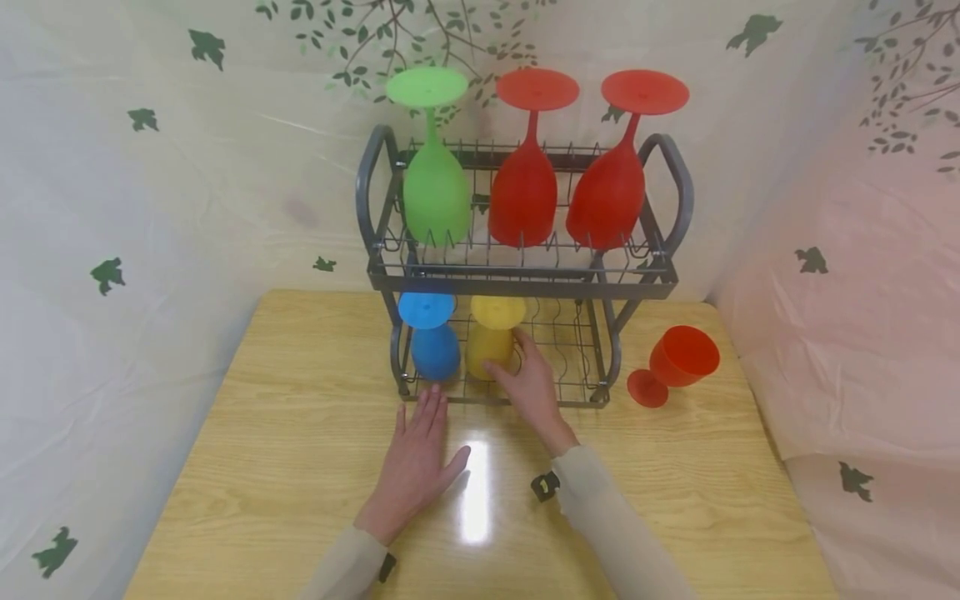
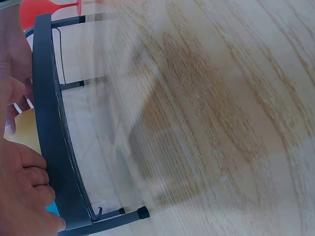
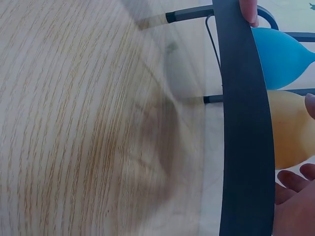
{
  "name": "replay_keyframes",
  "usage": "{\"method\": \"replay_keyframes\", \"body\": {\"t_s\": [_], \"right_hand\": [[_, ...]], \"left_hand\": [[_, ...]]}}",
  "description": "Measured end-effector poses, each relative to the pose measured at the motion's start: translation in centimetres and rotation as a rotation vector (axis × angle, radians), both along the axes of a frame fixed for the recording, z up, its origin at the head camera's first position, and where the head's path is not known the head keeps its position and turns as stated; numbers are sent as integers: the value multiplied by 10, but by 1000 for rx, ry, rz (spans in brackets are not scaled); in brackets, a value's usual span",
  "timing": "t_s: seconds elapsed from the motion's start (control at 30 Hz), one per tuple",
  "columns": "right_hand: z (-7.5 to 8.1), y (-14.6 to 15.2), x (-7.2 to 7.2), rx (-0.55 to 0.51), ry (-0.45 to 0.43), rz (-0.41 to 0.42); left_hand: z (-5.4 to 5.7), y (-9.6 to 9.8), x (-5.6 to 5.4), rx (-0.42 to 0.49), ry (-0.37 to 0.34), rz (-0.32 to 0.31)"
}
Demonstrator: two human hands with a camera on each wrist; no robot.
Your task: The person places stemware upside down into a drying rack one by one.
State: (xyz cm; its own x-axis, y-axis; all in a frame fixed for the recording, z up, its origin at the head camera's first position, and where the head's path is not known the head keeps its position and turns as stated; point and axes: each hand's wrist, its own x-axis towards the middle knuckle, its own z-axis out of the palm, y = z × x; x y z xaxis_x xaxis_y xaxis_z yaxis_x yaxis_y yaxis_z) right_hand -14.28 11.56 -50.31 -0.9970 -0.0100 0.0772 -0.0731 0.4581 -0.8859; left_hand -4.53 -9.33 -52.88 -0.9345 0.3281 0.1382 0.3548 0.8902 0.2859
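Observation:
On the lower tier of a black two-tier dish rack, a yellow goblet (image 1: 489, 354) stands upside down, its foot partly under the upper tier. My right hand (image 1: 534, 387) grips its bowl from the right, thumb in front and fingers at the far side. The same yellow goblet (image 3: 291, 130) and right hand (image 3: 298, 204) show behind the rack's front bar in the right wrist view. My left hand (image 1: 415, 462) lies with straight fingers, their tips at the rack's front edge. Just beyond them a blue goblet (image 1: 435, 352) is inverted beside the yellow one.
The upper tier of the rack (image 1: 525, 286) bears an inverted green goblet (image 1: 437, 192) and two red ones, the right one (image 1: 609, 196) leaning. Right of the rack, another red goblet (image 1: 682, 358) is on the wooden table (image 1: 300, 467). Patterned cloth (image 1: 187, 167) surrounds the table.

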Motion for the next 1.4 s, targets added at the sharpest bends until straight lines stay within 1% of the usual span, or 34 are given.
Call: {"method": "replay_keyframes", "body": {"t_s": [0.2, 0.33, 0.5, 0.67, 0.8, 0.93, 1.07, 1.2, 1.4], "right_hand": [[3, 8, 8, -12, 22, -12], [6, 16, 18, -65, 56, -33], [18, 29, 31, -143, 129, -73], [31, 45, 43, -225, 233, -103], [37, 62, 55, -273, 294, -125], [42, 79, 66, -292, 390, -144], [48, 97, 75, -295, 464, -162], [55, 114, 83, -259, 493, -211], [57, 139, 84, -227, 558, -283]], "left_hand": [[0, 0, 0, 12, 1, 3], [-1, 0, 0, 13, -1, 5], [-3, 0, -1, 0, 4, 5], [-3, 0, -2, -7, 8, 2], [-3, 0, -2, -6, 14, -1], [-2, 0, -2, 6, 9, -1], [-2, 0, -1, 16, 7, -2], [-3, 0, -2, 9, 24, -9], [-4, 0, -3, -5, 26, -11]]}}
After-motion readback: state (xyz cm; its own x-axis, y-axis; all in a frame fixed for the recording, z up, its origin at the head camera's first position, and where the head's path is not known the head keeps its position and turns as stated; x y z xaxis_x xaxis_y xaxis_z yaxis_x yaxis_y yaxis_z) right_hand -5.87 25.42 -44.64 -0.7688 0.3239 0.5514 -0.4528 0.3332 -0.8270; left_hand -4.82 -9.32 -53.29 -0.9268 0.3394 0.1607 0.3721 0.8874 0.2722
